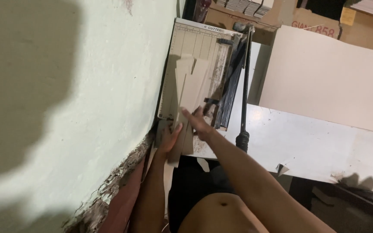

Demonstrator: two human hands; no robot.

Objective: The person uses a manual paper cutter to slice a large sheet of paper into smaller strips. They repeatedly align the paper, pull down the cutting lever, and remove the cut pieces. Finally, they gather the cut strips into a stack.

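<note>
The strips (189,92) are long, narrow cuts of grey board, fanned loosely on the bed of a paper cutter (182,47) that sits against the pale wall (109,86). Their near ends run past the cutter's front edge toward the person. They look light and fairly stiff, flat enough to slide over one another, so the stack probably shifts easily unless pressed down or squared up; the overhanging near ends seem the natural place to take hold, with a pinch across the width rather than at one corner (a thin strip would likely bow if lifted by its tip).

The left hand (169,140) lies at the near ends of the strips, fingers loosely open and touching the lowest pieces from the side; whether it grips them I cannot tell. The right hand (199,123) rests flat on top of the strips near the cutter's front edge, fingers extended, pressing rather than closed around anything. The black lever (244,77) stands raised just to the right, and a large board (329,77) lies beyond on the table (307,146).
</note>
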